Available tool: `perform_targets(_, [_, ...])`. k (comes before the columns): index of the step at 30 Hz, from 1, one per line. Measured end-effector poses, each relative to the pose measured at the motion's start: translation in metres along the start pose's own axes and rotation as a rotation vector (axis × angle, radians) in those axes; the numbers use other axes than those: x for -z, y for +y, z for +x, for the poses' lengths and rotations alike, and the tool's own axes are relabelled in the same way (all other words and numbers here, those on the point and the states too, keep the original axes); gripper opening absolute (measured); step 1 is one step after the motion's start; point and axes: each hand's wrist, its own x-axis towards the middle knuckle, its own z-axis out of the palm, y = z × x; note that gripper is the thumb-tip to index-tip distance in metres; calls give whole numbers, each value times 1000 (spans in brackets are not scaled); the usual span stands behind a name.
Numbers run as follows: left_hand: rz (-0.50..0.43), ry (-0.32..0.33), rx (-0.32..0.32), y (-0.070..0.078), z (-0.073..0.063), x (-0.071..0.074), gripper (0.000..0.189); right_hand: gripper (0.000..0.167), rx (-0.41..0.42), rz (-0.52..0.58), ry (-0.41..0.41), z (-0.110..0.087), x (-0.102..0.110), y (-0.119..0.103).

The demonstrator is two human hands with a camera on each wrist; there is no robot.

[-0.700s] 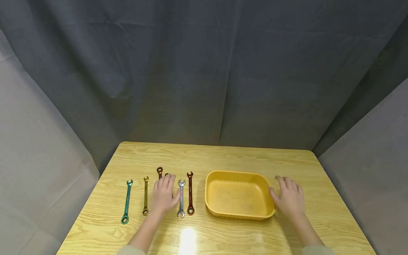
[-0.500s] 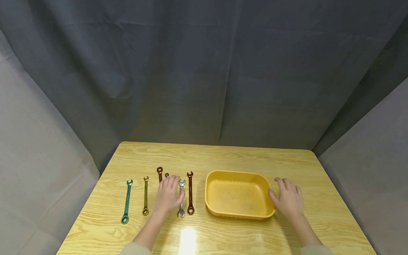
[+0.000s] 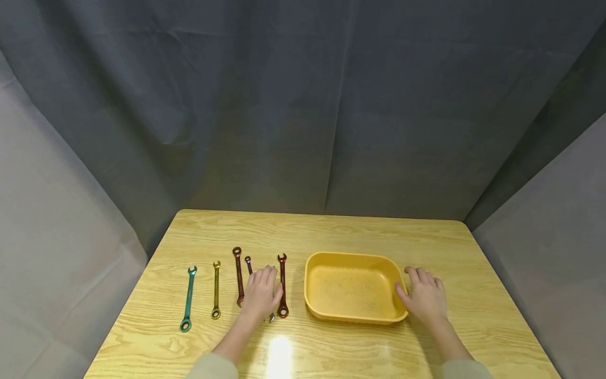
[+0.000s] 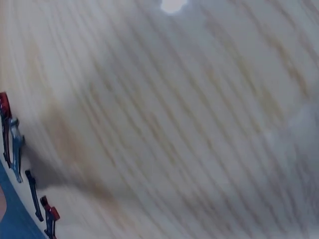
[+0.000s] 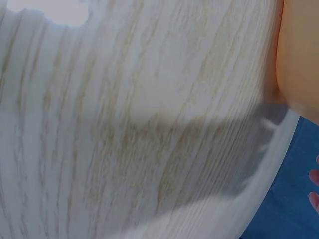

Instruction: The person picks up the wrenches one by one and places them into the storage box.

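Note:
My left hand (image 3: 260,296) is over the silver wrench, covering all but its lower end (image 3: 271,318); the fingers look relaxed. In the left wrist view the silver wrench (image 4: 16,152) lies on the table with no fingers visible around it. A dark red wrench (image 3: 282,287) lies just right of this hand. To its left are a small purple wrench (image 3: 248,264), partly covered, and a brownish-red one (image 3: 239,276). My right hand (image 3: 426,301) is at the yellow basin's (image 3: 355,317) right side, thumb by the rim, fingers loosely extended. Thumb contact is unclear.
Farther left lie a gold wrench (image 3: 216,289) and a teal wrench (image 3: 189,299). The wooden table (image 3: 360,231) ends at a dark curtain (image 3: 265,131) behind, with pale cloth panels at both sides.
My left hand has moved right, uncovering the brownish-red wrench and part of the purple one, and now covers most of the silver wrench. My right hand has shifted slightly left toward the basin.

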Motion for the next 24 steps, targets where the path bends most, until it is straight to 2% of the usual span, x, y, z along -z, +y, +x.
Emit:
perform_targets(5, [17, -30, 1, 7, -2, -8, 38, 48, -6, 3, -7, 0, -2, 2])
perform_targets(12, [28, -66, 20, 13, -2, -16, 37, 44, -18, 2, -60, 1, -3, 3])
perform_targets(20, [11, -118, 107, 18, 6, -24, 39, 37, -3, -4, -84, 2, -4, 3])
perform_targets(24, [-24, -190, 163, 22, 12, -25, 40, 36, -3, -5, -96, 3, -4, 4])
